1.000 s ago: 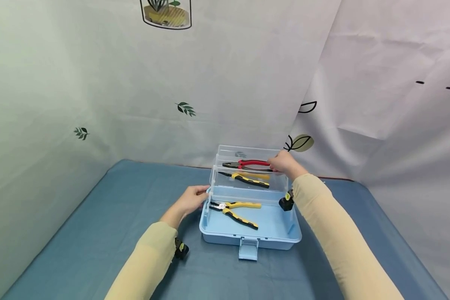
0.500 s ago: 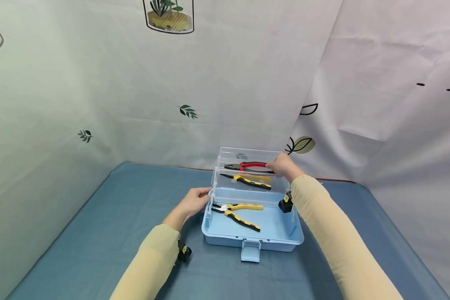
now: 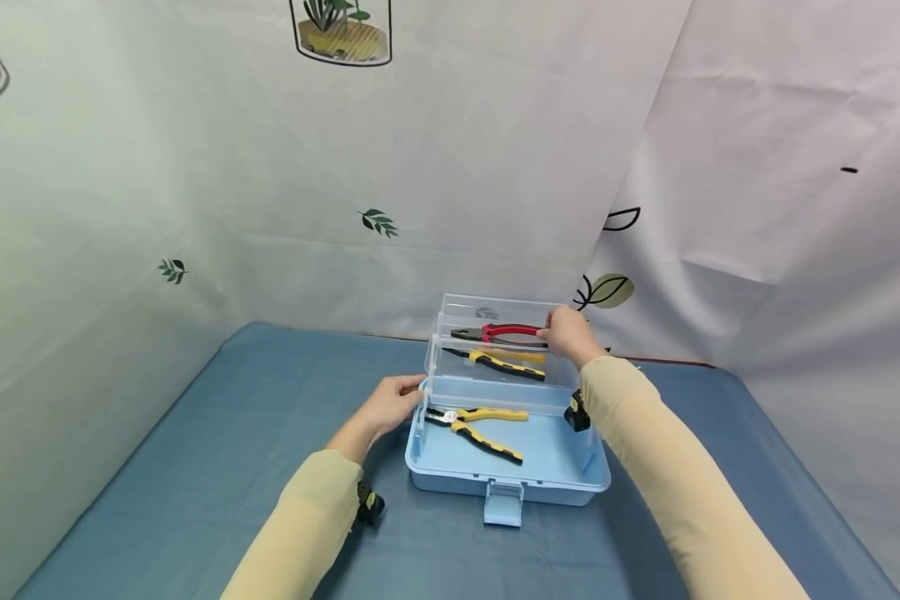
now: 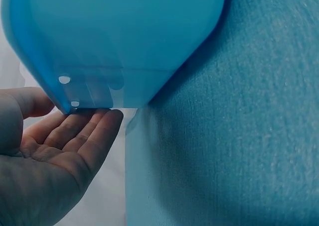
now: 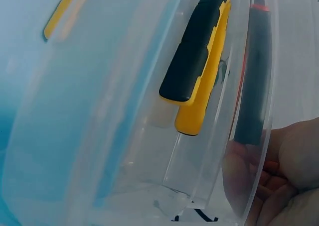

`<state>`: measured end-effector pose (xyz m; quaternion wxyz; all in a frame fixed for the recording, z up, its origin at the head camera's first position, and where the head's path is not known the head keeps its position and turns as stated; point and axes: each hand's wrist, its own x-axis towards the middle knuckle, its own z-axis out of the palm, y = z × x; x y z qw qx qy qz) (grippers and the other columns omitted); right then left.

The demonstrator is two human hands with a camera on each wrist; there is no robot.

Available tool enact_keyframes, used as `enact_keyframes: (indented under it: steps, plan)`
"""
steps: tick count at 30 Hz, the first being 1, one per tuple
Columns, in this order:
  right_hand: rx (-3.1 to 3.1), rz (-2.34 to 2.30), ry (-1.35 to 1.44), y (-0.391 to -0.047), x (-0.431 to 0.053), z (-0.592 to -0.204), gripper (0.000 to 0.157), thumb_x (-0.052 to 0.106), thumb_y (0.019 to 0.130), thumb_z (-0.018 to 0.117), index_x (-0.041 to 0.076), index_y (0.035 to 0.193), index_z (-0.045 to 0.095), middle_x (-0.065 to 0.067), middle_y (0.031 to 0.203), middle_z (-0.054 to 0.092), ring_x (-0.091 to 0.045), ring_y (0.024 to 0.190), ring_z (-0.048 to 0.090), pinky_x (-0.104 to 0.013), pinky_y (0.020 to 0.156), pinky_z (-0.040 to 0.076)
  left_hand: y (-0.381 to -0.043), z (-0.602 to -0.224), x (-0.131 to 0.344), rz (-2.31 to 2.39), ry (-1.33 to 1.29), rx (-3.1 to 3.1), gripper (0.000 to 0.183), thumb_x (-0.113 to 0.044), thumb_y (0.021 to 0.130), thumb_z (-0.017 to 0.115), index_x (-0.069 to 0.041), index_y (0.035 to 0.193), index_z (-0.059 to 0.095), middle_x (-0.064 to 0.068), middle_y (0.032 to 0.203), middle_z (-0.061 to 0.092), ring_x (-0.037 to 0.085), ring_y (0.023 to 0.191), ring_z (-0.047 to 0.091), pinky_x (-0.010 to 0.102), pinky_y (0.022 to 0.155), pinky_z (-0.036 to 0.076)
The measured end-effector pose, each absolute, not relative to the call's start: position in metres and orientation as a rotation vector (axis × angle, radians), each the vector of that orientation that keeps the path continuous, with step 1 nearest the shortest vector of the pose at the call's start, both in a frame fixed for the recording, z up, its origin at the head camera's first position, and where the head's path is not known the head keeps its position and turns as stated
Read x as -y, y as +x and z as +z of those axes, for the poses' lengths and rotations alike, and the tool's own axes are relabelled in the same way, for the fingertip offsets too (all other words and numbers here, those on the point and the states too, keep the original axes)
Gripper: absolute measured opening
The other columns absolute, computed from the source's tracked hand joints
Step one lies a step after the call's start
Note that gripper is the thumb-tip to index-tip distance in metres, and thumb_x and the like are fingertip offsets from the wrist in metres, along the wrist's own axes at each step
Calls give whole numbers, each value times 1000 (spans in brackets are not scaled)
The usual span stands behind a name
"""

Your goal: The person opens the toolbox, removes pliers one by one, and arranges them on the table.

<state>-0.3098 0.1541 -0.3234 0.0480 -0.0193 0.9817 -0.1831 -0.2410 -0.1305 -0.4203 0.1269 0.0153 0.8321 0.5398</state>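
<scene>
Blue surface (image 3: 157,467) filled my feed beneath the toolbox (image 3: 450,482); my left hand (image 3: 386,404) held its rear corner between thumb and fingers, presumably to steady it; my right hand (image 3: 570,332), partly obscured, seemingly pinched the red pliers (image 3: 517,330) in the upper tray (image 3: 465,318).

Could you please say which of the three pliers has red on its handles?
The rearmost pliers, at the right hand; the middle pliers and front pliers have yellow and black handles.
</scene>
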Motion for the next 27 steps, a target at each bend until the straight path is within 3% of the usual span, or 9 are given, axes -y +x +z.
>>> enact_keyframes:
  steps: [8,13,17,22,24,27]
  plan:
    - [-2964,-733,-144,-310,-160,-317,21,20,96,55,5,83,46,-6,70,47,-17,61,57,-27,55,47,-242,-418,129,1568,31,-2423,44,-14,99,46,-7,142,43,18,134,54,28,120,54,44,92,52]
    - [-2819,-1074,-29,-310,-164,-320,19,19,94,59,5,88,49,-14,91,61,-21,76,66,-31,65,54,-241,-417,129,1563,13,-2428,44,-15,98,46,-7,142,43,17,134,54,28,120,54,44,92,51]
    - [-2704,-1245,49,-312,-161,-322,18,16,92,60,2,96,50,-19,110,62,-19,78,65,-36,75,57,-240,-417,129,1559,7,-2438,44,-16,98,46,-8,141,44,17,134,54,28,120,54,43,91,52]
    - [-2635,-1220,20,-313,-157,-322,57,23,86,69,0,132,45,-20,123,54,-24,93,60,-41,87,54,-239,-417,129,1554,9,-2444,44,-16,98,47,-8,141,44,17,135,53,28,119,55,42,91,52]
    - [-2620,-1193,-6,-313,-156,-322,71,26,83,73,0,140,40,-20,129,50,-28,104,57,-42,92,52,-239,-417,129,1556,7,-2442,44,-16,98,47,-8,141,44,17,134,54,27,119,55,42,90,52]
    - [-2614,-1165,-18,-314,-154,-323,78,28,79,76,1,142,38,-20,135,46,-31,118,51,-44,97,49,-239,-418,129,1552,19,-2448,44,-16,98,47,-8,141,44,17,133,55,27,117,56,42,90,53]
